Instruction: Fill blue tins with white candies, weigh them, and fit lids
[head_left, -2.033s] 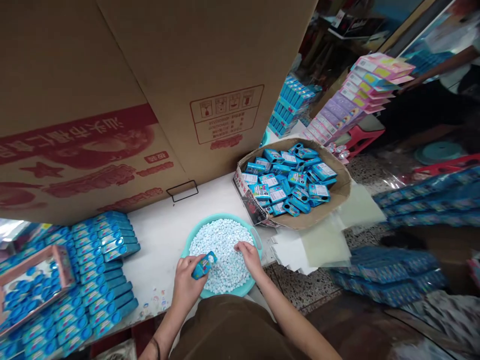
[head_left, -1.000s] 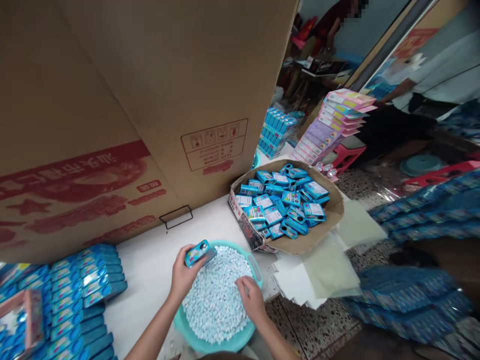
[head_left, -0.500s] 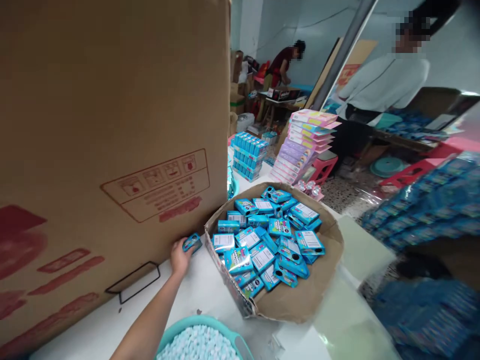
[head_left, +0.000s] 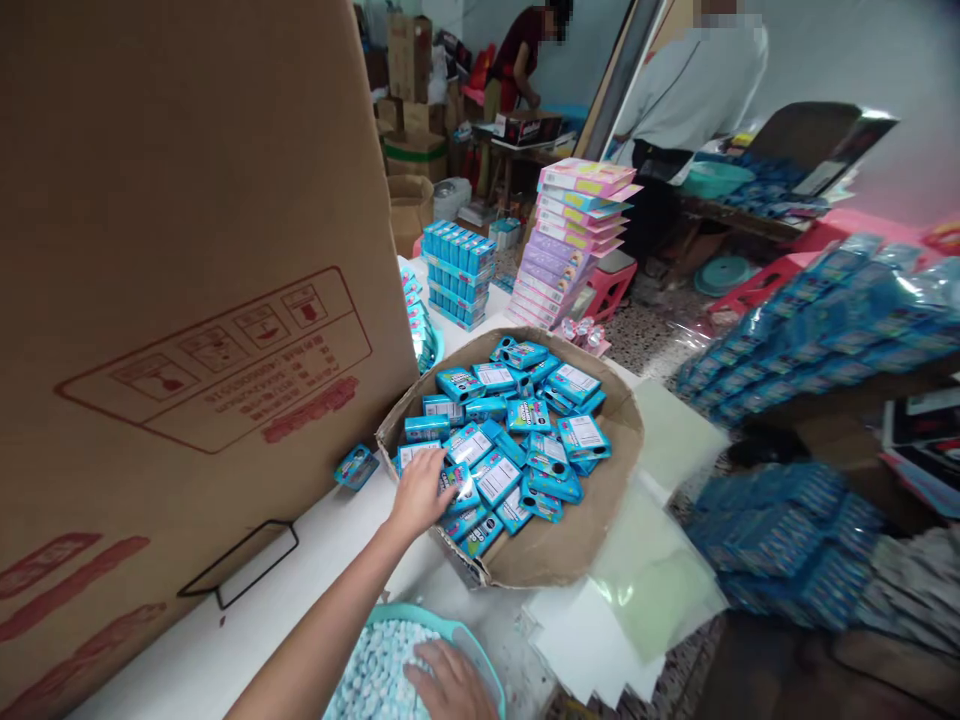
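Note:
My left hand [head_left: 421, 490] reaches over the near left rim of a cut-down cardboard tray [head_left: 615, 530]. Its thumb and fingers are apart, touching or just above a small blue printed box [head_left: 460, 486] in the pile. That box does not look lifted. My right hand [head_left: 454, 680] is over a turquoise basin [head_left: 480, 640], fingers spread on small pale blue and white pieces [head_left: 390, 650] like candies; part of this hand is cut off by the frame. Another small blue box [head_left: 355, 467] lies on the white table between the tray and a large carton.
The large brown carton [head_left: 187, 200] walls off the left. Stacked blue packs [head_left: 457, 275] and pink and purple boxes [head_left: 559, 240] stand behind the tray. Plastic sheets [head_left: 660, 570] lie to its right. Wrapped blue packs [head_left: 817, 330] are piled farther right. Two people work beyond.
My left hand has let go of a small blue box by the carton and moved right into the tray. My right hand has come into view over the basin. The camera view has shifted.

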